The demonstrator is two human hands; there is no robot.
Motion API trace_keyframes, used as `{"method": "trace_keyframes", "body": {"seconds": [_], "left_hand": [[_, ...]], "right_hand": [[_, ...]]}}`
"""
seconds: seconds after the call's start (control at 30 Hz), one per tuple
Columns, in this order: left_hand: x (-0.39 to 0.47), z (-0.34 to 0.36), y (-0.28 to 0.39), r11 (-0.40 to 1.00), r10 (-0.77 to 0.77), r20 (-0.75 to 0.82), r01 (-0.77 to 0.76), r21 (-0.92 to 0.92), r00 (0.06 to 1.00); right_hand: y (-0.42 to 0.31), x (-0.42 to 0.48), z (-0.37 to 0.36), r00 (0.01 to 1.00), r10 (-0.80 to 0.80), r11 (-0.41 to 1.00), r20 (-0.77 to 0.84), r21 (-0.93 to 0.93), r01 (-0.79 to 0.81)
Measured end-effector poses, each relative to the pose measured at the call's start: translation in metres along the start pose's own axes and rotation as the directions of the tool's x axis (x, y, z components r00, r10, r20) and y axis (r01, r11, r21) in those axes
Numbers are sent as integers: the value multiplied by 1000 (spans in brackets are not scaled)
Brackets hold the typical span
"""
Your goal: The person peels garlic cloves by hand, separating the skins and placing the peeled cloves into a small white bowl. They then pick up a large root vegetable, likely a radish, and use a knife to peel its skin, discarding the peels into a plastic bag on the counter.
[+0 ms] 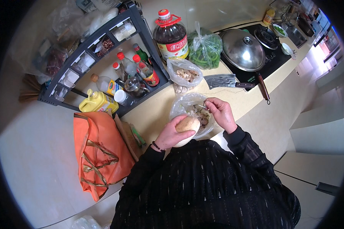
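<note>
My left hand (173, 134) grips a pale, thick root vegetable (188, 125), perhaps a white radish, by its side. Fingers of my right hand (221, 111) are closed on a small metal tool (201, 106), possibly a peeler; most of it is hidden. Both hands are over the near part of a container lined with a clear plastic bag (176, 102), which holds dark and pale food scraps (204, 118). Beyond it stands an open plastic bag of sliced mushrooms (187, 75). A cleaver (220, 81) lies flat on the counter to the right of the mushrooms.
A lidded wok (243, 50) stands on the black cooktop (272, 67), its handle reaching over the counter edge. A big oil bottle (170, 38) and a bag of green peppers (205, 51) stand behind. At left are a spice rack (99, 54) with bottles and an orange bag (103, 154).
</note>
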State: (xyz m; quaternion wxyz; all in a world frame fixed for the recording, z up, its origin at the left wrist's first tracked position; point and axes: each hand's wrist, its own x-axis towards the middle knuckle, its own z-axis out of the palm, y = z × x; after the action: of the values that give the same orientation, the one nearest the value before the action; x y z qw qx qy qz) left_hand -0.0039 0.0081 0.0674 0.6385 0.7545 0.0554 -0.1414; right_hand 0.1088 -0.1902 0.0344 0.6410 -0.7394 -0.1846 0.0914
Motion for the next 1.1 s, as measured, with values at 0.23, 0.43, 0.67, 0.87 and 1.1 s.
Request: {"method": "trace_keyframes", "body": {"seconds": [0.23,0.43,0.67,0.87,1.1], "left_hand": [[2,-6,-8,992,120,106,-123,22,987],[2,-7,-6,991,109,199,-92,-94,974],[-3,-12,-20,982,170,83,-161,-98,982],[-1,-12,-30,683,-112,66,125,-720,991],[2,-7,-28,412,-104,110,143,-900,989]], "right_hand": [[-4,-2,9,988,82,988,128,121,-98],[1,0,23,999,-28,988,41,-148,34],[-7,-1,1,964,202,979,171,-24,-201],[2,0,-6,995,70,989,70,-137,-60],[-5,3,-14,918,223,899,328,295,-324]]}}
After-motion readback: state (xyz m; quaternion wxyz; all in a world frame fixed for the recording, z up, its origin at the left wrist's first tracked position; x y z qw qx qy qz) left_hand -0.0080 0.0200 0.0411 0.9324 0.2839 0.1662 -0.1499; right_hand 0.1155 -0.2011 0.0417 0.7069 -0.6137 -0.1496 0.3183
